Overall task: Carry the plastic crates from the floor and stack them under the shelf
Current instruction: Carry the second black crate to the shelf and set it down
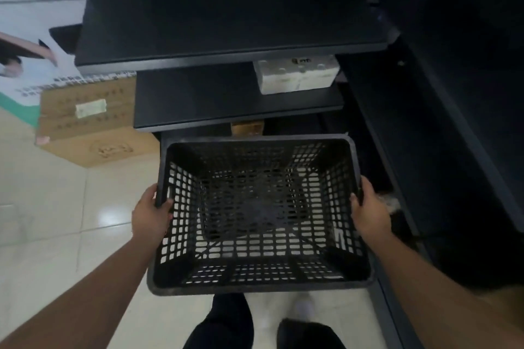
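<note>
The left hand and right hand each hold a tight grip on opposite rims of the black crate, above the floor, before the shelf.

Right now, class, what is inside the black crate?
Nothing: the black crate, held by the left hand and right hand, is empty; floor tiles show through its mesh.

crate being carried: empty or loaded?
Empty. Looking down into the black plastic crate, only its slotted floor and walls show, with pale floor tiles visible through the holes. The left hand and right hand grip its side rims.
</note>
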Demonstrator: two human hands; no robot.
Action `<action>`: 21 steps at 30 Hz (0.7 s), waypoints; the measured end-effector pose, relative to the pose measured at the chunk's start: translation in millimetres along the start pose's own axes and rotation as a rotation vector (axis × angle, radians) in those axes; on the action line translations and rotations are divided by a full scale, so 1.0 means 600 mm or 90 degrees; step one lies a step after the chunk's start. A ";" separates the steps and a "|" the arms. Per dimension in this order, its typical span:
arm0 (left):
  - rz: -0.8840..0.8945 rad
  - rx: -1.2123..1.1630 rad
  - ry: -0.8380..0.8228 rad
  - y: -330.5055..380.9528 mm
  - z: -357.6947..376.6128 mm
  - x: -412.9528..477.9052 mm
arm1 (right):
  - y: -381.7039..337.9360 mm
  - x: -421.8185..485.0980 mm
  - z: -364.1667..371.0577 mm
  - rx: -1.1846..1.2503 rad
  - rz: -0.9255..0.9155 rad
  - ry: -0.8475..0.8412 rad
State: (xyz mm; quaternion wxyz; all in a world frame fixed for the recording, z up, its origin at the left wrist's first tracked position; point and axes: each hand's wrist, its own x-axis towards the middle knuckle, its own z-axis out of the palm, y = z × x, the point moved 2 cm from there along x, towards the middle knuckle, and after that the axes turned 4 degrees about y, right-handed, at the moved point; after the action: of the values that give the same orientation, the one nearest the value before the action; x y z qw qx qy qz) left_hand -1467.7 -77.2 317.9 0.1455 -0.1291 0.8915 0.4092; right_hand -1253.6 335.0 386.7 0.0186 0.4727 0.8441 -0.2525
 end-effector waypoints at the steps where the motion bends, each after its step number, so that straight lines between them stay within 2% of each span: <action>1: -0.010 0.000 0.006 -0.008 0.027 0.024 | -0.001 0.035 0.025 -0.013 0.001 -0.001; 10: -0.061 0.036 0.040 -0.063 0.194 0.141 | 0.047 0.243 0.207 -0.017 -0.024 -0.044; 16: -0.085 0.068 0.072 -0.087 0.236 0.162 | 0.034 0.312 0.263 -0.006 -0.073 -0.079; 21: -0.104 0.073 0.072 -0.101 0.246 0.183 | 0.031 0.335 0.295 -0.013 -0.059 -0.079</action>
State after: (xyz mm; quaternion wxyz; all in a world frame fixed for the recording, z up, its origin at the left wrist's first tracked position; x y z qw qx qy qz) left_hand -1525.1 -14.1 144.0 0.1347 -0.2157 0.9067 0.3366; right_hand -1386.3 422.9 170.6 0.0637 0.4162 0.8649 -0.2731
